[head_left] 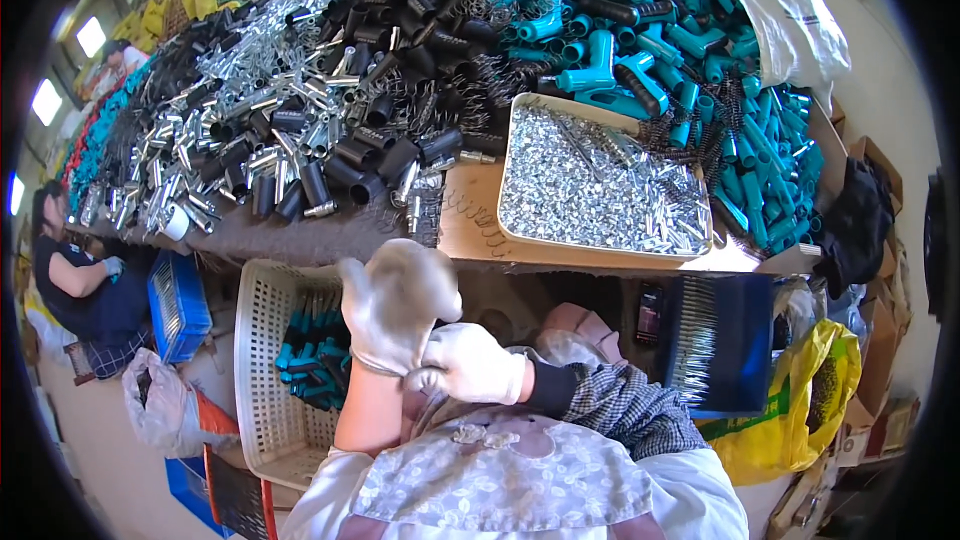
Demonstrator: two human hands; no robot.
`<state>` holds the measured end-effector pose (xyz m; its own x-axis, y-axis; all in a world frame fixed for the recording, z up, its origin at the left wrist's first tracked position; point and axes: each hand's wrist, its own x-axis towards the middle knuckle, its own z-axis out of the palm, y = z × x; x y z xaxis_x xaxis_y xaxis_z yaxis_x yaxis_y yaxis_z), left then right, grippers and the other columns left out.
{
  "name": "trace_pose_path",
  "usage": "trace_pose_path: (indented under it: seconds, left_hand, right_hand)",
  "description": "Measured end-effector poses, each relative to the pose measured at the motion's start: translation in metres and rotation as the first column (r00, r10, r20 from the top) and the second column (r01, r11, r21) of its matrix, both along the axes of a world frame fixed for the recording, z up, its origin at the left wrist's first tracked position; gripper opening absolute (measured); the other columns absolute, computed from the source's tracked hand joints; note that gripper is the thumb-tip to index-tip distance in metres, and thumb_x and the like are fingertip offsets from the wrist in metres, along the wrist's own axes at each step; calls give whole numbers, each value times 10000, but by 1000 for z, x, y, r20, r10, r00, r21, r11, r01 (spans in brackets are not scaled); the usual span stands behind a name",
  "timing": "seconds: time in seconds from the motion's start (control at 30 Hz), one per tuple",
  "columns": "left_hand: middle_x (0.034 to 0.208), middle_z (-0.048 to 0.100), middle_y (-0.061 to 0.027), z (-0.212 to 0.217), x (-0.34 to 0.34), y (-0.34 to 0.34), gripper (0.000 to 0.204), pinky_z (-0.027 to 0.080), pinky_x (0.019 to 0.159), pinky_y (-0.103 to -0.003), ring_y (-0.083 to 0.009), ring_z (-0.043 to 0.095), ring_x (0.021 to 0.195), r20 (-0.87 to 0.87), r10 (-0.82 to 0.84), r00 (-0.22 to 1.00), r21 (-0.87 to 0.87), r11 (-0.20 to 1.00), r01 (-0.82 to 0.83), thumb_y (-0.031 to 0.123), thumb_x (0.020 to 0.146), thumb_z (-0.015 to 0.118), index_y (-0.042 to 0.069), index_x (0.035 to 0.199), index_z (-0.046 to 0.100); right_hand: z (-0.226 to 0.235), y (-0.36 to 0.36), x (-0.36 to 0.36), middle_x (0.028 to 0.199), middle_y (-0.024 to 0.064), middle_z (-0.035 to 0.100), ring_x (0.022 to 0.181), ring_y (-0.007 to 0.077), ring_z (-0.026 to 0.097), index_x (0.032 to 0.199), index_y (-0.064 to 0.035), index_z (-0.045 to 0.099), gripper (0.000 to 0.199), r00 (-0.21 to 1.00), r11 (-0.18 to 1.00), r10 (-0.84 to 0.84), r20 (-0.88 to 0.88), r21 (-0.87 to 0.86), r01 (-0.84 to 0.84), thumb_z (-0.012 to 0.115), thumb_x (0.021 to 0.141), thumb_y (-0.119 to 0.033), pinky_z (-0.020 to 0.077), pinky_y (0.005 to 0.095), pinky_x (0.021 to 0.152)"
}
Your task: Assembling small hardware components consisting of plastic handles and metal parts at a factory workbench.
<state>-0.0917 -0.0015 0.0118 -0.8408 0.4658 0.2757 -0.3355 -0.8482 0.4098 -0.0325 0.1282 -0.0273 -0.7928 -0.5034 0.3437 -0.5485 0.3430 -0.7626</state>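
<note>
I see teal plastic handles [757, 202] and a pale wall [868, 35] right of the cream rectangular tray [601, 246]; black plastic tubes [399, 157] left. Before it, the right hand [473, 361] pinches the white cloth glove [382, 337] on the left hand [403, 290]; its blurred fingers, I cannot tell.

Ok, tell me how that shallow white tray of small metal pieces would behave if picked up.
The tray probably feels heavy for its size, since small metal pieces spread across most of it. It seems fairly stiff, with a rim showing no visible sag. Tilting would likely spill the pieces, which lie loose behind a low rim.
</note>
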Motion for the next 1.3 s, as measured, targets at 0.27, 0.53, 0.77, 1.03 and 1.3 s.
trace_pose_path:
  seconds: [0.27,0.53,0.77,1.03,1.3]
  left_hand:
    - [1096,679,-116,20,-61,15,288,518,938,-443,-339,617,1059,-890,-416,187,-232,60,-971,49,811,693,52,1099,687]
    - [936,652,-26,3,-136,40,107,489,839,-422,-257,605,968,-601,-787,-139,1,173,-985,170,854,628,165,937,695]
    - [944,686,-55,19,-141,38,198,503,853,-429,-293,617,955,-718,-686,-118,-51,222,-974,156,792,714,113,985,709]
    - [1104,646,-72,-5,-146,49,303,488,956,-421,-295,601,1054,-788,-594,-164,71,176,-982,138,770,718,127,1068,668]
    - [1106,719,-137,58,-173,-38,270,518,973,-417,-333,652,1075,-859,-386,337,-240,-279,-930,187,865,671,54,1086,749]
  right_hand:
    - [-43,84,-9,942,101,674,768,219,643,1339,8,563,811,363,551,435,824,-563,616,358,1019,-708,538,350,746]
    - [-28,84,-29,867,61,668,708,173,606,1212,-9,626,620,376,510,397,838,-541,669,474,1046,-587,526,342,669]
    - [-35,77,-20,1081,114,683,902,209,685,1116,-43,609,241,560,437,463,686,-727,530,649,1011,-256,579,379,855]
    - [-24,63,-1,984,108,623,939,243,664,1029,-62,537,332,726,351,442,527,-847,400,804,847,-136,570,390,859]
    - [-19,77,18,946,104,668,897,217,671,1039,1,642,289,700,512,320,638,-738,439,822,842,-111,555,374,827]
